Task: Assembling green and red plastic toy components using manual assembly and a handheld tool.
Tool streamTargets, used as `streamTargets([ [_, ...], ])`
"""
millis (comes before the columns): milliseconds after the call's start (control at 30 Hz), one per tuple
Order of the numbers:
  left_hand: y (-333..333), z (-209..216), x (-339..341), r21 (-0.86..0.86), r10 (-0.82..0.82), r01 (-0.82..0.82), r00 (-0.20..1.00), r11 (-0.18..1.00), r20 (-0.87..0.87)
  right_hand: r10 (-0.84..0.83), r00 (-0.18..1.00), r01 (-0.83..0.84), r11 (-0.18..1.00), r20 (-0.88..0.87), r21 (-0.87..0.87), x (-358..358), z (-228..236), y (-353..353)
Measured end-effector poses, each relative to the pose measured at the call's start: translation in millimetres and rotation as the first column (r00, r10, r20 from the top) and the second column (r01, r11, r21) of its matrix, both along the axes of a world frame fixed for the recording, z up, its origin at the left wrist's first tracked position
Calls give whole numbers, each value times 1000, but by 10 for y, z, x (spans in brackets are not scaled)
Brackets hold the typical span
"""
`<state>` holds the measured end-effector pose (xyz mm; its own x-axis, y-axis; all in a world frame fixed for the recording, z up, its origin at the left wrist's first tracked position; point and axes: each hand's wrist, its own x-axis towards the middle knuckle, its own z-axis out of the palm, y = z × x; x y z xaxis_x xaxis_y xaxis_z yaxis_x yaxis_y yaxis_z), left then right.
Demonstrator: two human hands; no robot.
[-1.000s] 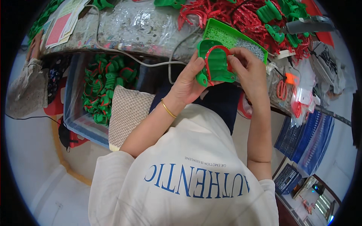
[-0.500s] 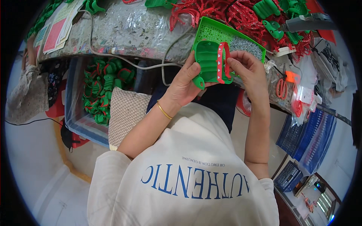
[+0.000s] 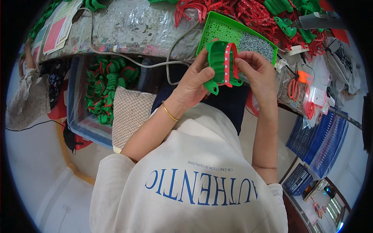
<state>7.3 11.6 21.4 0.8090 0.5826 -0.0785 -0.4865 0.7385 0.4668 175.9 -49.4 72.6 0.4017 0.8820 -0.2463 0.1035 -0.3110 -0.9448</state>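
My left hand (image 3: 191, 84) grips a green ribbed plastic toy part (image 3: 216, 62) from its left side, with the thumb over its near edge. A curved red plastic strip with white teeth (image 3: 227, 66) stands along the right side of this part. My right hand (image 3: 259, 75) pinches that strip between thumb and fingers at its right. Both pieces are held above my lap, at the table's front edge. Just behind them is a bright green tray (image 3: 213, 24) with holes in its floor and many small grey metal pieces (image 3: 254, 46) at its right.
Red toothed strips (image 3: 237, 11) and green parts (image 3: 285, 25) heap up on the table's far side. Orange-handled scissors (image 3: 293, 89) lie at the right. A lined bin (image 3: 77, 112) at left holds red-and-green pieces. A cable (image 3: 128, 60) crosses the table edge. Another person's arm (image 3: 28, 56) shows at far left.
The green part has turned slightly and shifted a little right in my left hand. The red strip now sits closer against it, and my right hand keeps its pinch.
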Motion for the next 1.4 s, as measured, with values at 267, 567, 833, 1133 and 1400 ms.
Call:
streamTargets([
  [267,-49,-7,-24,50,46,-42,996,998,-81,-40,982,51,997,186,-55,-129,-48,5],
  [567,-10,50,24,84,39,-25,983,996,-179,-72,987,77,996,142,-32,-85,-136,15],
  [833,-107,-121,-114,-206,-141,146,989,968,38,25,997,-24,1000,-67,5,-70,-166,-214],
  [1133,-181,-417,-143,-282,-261,299,951,912,164,-771,540,266,537,337,801,786,487,178],
  [1400,-242,-404,-89,-371,-328,386,921,845,211,-174,964,252,836,-202,487,778,1223,773],
])
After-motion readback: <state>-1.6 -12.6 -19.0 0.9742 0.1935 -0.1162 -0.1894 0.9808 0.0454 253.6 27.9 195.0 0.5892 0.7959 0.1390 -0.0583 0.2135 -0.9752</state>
